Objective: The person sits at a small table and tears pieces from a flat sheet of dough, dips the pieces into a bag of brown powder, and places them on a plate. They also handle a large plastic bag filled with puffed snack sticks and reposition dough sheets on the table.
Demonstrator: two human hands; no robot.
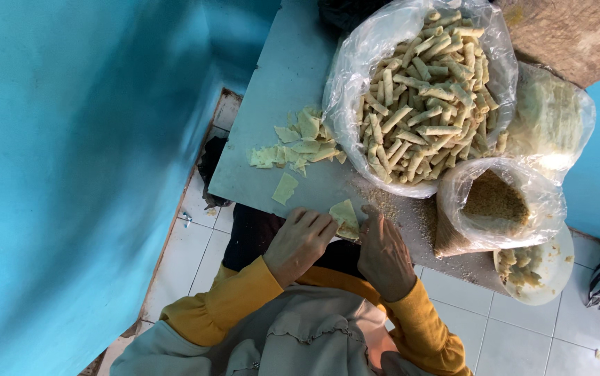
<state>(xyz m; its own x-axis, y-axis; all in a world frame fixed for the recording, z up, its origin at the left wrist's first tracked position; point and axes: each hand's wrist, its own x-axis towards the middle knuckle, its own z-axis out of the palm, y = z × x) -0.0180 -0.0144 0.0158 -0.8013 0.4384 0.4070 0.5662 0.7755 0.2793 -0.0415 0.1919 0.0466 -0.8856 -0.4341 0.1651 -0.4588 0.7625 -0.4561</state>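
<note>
Now, hands: I saw the left hand and right hand pinching one pale triangular dough wrapper at the grey board's near edge.
Done: clear bag of finished rolls looked heaped.
Left: loose pile of flat wrappers, bag of brown crumb filling.

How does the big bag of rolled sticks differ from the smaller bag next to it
The big bag is wider and heaped with pale rolled sticks; the smaller bag holds fine brownish crumbs. The big bag lies farther from the hands, the smaller bag nearer the right hand. Both are clear plastic, open-topped.
</note>
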